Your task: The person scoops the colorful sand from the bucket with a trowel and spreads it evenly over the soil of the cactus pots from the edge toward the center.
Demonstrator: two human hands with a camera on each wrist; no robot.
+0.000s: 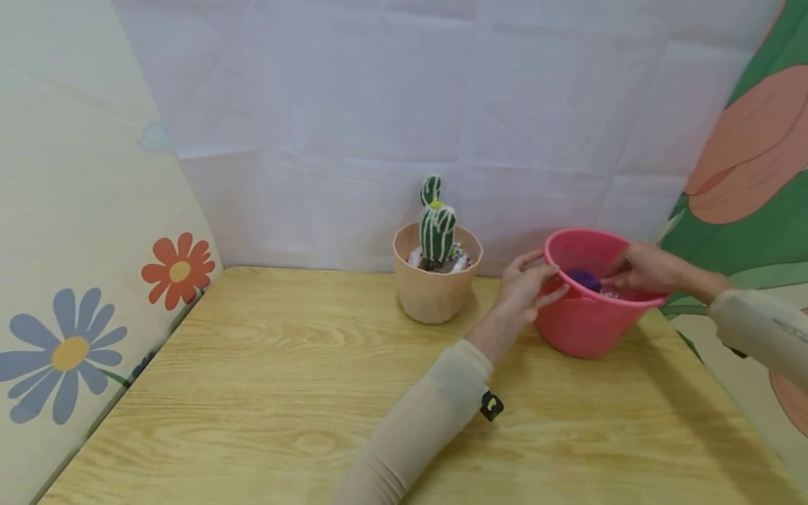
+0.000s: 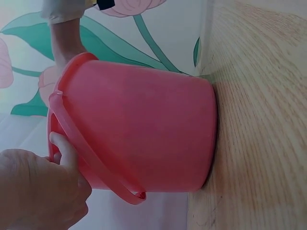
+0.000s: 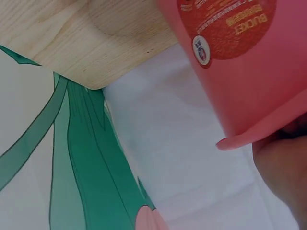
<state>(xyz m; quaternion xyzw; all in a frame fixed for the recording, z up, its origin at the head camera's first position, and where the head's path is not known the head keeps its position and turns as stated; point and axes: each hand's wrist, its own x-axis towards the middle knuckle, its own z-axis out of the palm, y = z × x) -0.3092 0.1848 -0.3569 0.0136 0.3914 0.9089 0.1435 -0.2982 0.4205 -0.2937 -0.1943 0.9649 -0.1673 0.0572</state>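
Observation:
A pink plastic bucket stands upright on the right side of the table, its handle hanging down along the outer wall. My left hand grips the bucket's rim from the left, with the thumb over the edge. My right hand reaches over the opposite rim and down into the bucket. Its fingertips are near a dark purple item and some small whitish bits inside. Whether the right fingers hold anything I cannot tell. In the right wrist view, the bucket wall bears a red printed label.
A peach pot with a green and white knitted-looking cactus stands left of the bucket, near the back edge of the wooden table. White cloth hangs behind, with flower-printed sheets at both sides.

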